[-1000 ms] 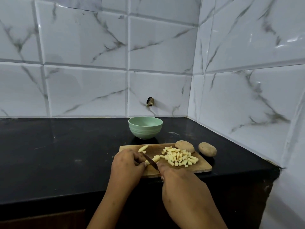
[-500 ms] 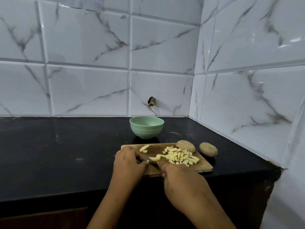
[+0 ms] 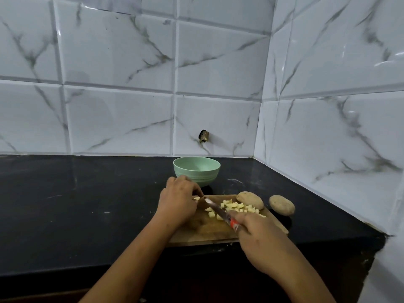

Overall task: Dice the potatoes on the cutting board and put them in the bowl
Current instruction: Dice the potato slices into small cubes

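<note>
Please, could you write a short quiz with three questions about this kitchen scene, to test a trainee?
1. True or false: the green bowl already holds diced potato.
2. Which hand grips the knife? A) left hand B) right hand C) neither
3. Fill in: ___ whole potato lies on the cutting board; a second potato lies beside the board on the counter.
Key: 1 false; 2 B; 3 one.
</note>
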